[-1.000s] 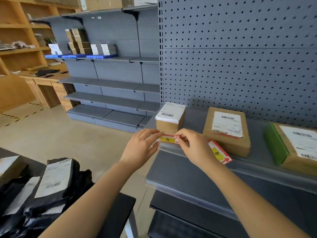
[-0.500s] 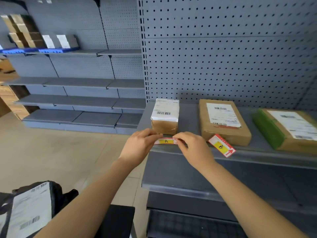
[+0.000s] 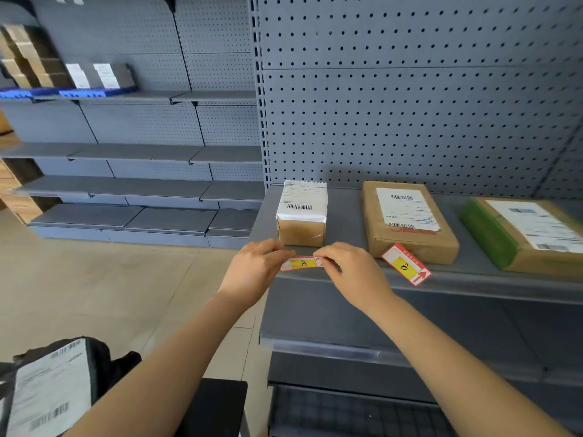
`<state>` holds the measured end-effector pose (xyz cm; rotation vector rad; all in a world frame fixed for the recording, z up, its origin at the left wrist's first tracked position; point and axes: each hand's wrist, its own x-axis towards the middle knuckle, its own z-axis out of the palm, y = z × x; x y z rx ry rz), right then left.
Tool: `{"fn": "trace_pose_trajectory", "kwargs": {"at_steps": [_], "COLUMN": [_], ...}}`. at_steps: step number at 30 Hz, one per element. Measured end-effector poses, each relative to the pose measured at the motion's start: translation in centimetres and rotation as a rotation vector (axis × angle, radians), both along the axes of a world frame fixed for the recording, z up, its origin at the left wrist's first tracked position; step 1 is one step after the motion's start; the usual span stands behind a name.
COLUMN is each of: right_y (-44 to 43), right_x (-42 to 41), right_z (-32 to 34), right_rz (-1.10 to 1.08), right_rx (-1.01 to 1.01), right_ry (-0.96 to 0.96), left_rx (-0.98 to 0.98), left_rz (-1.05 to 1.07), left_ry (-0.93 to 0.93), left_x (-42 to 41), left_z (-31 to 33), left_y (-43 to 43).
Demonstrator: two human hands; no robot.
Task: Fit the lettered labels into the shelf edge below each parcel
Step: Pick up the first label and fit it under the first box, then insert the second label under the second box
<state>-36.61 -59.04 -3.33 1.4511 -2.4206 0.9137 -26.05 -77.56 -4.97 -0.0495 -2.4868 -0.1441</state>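
Label A [image 3: 302, 263] sits at the shelf edge [image 3: 473, 287] under the small parcel [image 3: 302, 214], its ends pinched by left hand [image 3: 252, 270] and right hand [image 3: 355, 274] fingers.

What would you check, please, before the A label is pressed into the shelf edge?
1. Left hand pinches the A label: ok.
2. Right hand pinches its other end: ok.
3. Label lined up below the small parcel: ok.
4. Letter upright: ok.
5. Label seated in the shelf edge: cannot tell.
6. B label fitted: not ok, it lies loose on the shelf.
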Motion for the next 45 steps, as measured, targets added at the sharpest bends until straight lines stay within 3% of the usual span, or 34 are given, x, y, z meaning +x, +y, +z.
{"fn": "trace_pose_trajectory", "kwargs": {"at_steps": [18, 25, 38, 45], "right_y": [0.2, 0.6, 0.6, 2.6], "right_x": [0.6, 0.9, 0.9, -0.1], "right_z": [-1.9, -2.5, -2.4, 0.1], "right_rz": [-0.093, -0.095, -0.099, -0.122], "right_rx": [0.021, 0.057, 0.072, -0.02], "right_ry": [0.12, 0.171, 0.157, 0.223], "left_rx": [-0.059, -0.076, -0.104, -0.054], "left_rz": [-0.019, 0.031, 0.05, -0.009], "left_ry": [0.067, 0.015, 0.031, 0.074], "left_x": [0.1, 1.0, 1.0, -0.1], "left_z": [-2.7, -4.0, -3.8, -1.8], "left_y": [0.2, 0.9, 1.1, 2.4]}}
